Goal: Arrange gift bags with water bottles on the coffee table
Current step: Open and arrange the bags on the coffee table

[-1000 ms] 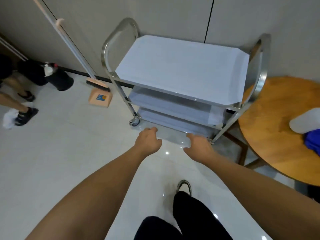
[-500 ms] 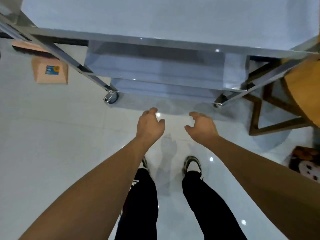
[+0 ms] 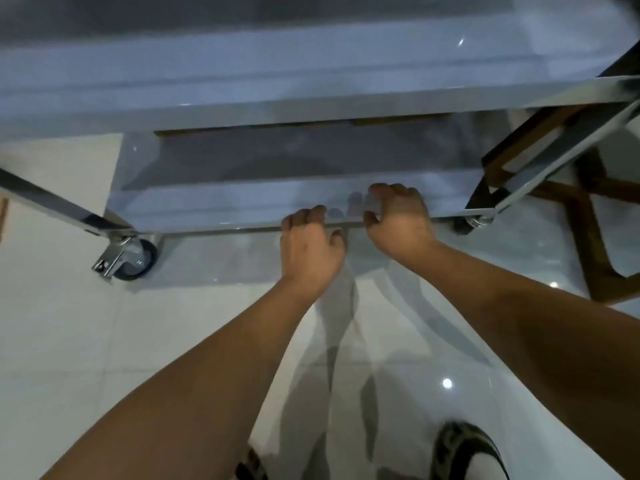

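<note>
In the head view, both hands are reaching down to the lowest shelf (image 3: 242, 206) of a metal trolley (image 3: 311, 95). The left hand (image 3: 310, 245) is curling its fingers over the shelf's front edge, thumb below the rim, so it is gripping that edge. The right hand (image 3: 398, 220) is lying just beside it with fingers bent over the same edge; its fingertips are partly blurred, but the curl around the rim is showing plainly. The trolley's upper shelves are running off the top of the picture and are looking smeared. One caster wheel (image 3: 130, 259) is standing on the white tiled floor (image 3: 69, 341) at the left; another, at the right, is half hidden behind the frame. A wooden leg frame (image 3: 588, 209) is being cut off at the right border. A shoe (image 3: 464, 448) is peeking in at the bottom. No gift bags or water bottles are showing anywhere, nor is the coffee counter.
</note>
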The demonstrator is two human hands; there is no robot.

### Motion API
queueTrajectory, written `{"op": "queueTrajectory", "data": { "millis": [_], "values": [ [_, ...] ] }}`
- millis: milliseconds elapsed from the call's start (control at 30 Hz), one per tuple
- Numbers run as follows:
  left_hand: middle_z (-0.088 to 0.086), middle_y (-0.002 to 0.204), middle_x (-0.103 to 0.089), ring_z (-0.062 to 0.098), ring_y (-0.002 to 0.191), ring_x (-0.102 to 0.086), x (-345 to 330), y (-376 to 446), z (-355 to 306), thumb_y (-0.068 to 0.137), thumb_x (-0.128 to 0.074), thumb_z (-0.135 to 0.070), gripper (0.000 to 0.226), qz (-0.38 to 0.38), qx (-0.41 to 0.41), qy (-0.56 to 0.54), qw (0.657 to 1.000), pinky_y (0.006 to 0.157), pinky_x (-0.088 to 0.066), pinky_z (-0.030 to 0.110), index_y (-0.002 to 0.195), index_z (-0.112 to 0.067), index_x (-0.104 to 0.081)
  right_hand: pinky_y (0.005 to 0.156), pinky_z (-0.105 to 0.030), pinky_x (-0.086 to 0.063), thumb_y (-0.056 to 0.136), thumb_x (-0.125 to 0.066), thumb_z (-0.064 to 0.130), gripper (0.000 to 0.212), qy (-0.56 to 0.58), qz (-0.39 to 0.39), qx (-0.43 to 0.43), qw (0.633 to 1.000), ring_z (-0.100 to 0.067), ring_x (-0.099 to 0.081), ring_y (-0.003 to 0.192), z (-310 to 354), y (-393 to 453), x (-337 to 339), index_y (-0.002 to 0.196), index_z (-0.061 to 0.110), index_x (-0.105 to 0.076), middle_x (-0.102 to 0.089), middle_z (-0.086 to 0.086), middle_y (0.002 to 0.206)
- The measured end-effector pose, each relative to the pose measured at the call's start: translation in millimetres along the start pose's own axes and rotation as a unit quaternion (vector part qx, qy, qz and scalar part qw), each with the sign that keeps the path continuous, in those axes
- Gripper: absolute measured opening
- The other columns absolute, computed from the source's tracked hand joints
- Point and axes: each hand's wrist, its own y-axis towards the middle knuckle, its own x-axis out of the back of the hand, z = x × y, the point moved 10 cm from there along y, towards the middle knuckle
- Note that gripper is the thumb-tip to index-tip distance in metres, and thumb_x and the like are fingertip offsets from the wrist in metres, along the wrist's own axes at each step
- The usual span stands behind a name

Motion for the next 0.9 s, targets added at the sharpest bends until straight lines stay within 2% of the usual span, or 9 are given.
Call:
{"op": "queueTrajectory", "data": {
  "millis": [167,267,333,467,600,633,700,833,900],
  "values": [
    [0.007,0.141,-0.054,0.029,0.131,-0.042,-5,72,-3,0.097,-0.058,-0.035,0.045,-0.057,-0.042,0.067,0.995,0.112,-0.033,0.037,0.139,-0.019,-0.053,0.099,-0.039,-0.046,0.096,-0.061,0.027,0.043,-0.005,-0.107,0.032,0.994,-0.034,-0.054,0.116,-2,52,12,0.138,0.017,-0.056,-0.062,-0.013,0.126],
    [0.006,0.133,-0.058,0.029,0.124,-0.046,6,91,-6,0.096,-0.061,-0.034,0.038,-0.090,-0.061,0.037,0.993,0.107,-0.039,0.038,0.132,-0.020,-0.057,0.092,-0.041,-0.053,0.090,-0.060,0.024,0.032,-0.016,-0.121,0.050,0.991,-0.031,-0.059,0.102,1,74,13,0.123,0.020,-0.059,-0.064,-0.010,0.109],
    [0.008,0.134,-0.057,0.031,0.125,-0.045,10,96,-7,0.098,-0.059,-0.032,0.042,-0.086,-0.055,0.002,0.995,0.105,-0.040,0.039,0.137,-0.018,-0.054,0.089,-0.042,-0.054,0.086,-0.059,0.026,0.031,-0.022,-0.134,0.036,0.990,-0.032,-0.060,0.099,-2,85,17,0.117,0.020,-0.057,-0.062,-0.009,0.106],
    [0.011,0.133,-0.056,0.032,0.126,-0.044,12,100,-7,0.098,-0.059,-0.034,0.046,-0.080,-0.042,-0.060,0.994,0.104,-0.043,0.041,0.140,-0.016,-0.051,0.093,-0.039,-0.044,0.085,-0.063,0.025,0.050,-0.019,-0.138,-0.001,0.990,-0.038,-0.053,0.111,-17,96,14,0.132,0.015,-0.049,-0.056,-0.015,0.125],
    [0.013,0.131,-0.057,0.034,0.125,-0.048,16,112,-13,0.097,-0.061,-0.036,0.047,-0.094,-0.036,-0.121,0.988,0.102,-0.046,0.042,0.138,-0.014,-0.052,0.110,-0.042,-0.033,0.092,-0.064,0.031,0.081,-0.031,-0.197,-0.025,0.980,-0.038,-0.034,0.138,-23,104,47,0.157,0.013,-0.020,-0.027,-0.018,0.158],
    [0.013,0.131,-0.057,0.034,0.124,-0.049,16,114,-16,0.096,-0.061,-0.035,0.047,-0.095,-0.036,-0.134,0.986,0.102,-0.046,0.041,0.137,-0.014,-0.052,0.113,-0.043,-0.031,0.096,-0.060,0.033,0.080,-0.056,-0.216,-0.028,0.974,-0.038,-0.030,0.142,-21,107,62,0.159,0.011,-0.016,-0.024,-0.020,0.160],
    [0.014,0.132,-0.057,0.034,0.122,-0.052,14,115,-25,0.095,-0.062,-0.036,0.049,-0.092,-0.045,-0.146,0.984,0.101,-0.047,0.042,0.137,-0.014,-0.052,0.115,-0.047,-0.028,0.101,-0.053,0.039,0.073,-0.078,-0.237,-0.011,0.968,-0.038,-0.026,0.147,-14,114,88,0.160,0.012,-0.020,-0.025,-0.020,0.161],
    [0.013,0.130,-0.058,0.034,0.118,-0.056,5,110,-40,0.095,-0.062,-0.035,0.052,-0.069,-0.066,-0.155,0.983,0.099,-0.051,0.045,0.142,-0.015,-0.049,0.116,-0.045,-0.029,0.102,-0.053,0.035,0.060,-0.022,-0.144,-0.008,0.989,-0.038,-0.032,0.145,-30,135,92,0.156,0.017,-0.033,-0.034,-0.017,0.159],
    [0.012,0.130,-0.058,0.033,0.115,-0.057,4,109,-45,0.096,-0.062,-0.035,0.052,-0.067,-0.070,-0.157,0.983,0.097,-0.052,0.045,0.142,-0.016,-0.048,0.117,-0.045,-0.028,0.101,-0.054,0.030,0.058,-0.012,-0.166,-0.001,0.986,-0.039,-0.033,0.143,-34,129,98,0.154,0.014,-0.036,-0.037,-0.019,0.156]
  ]
}}
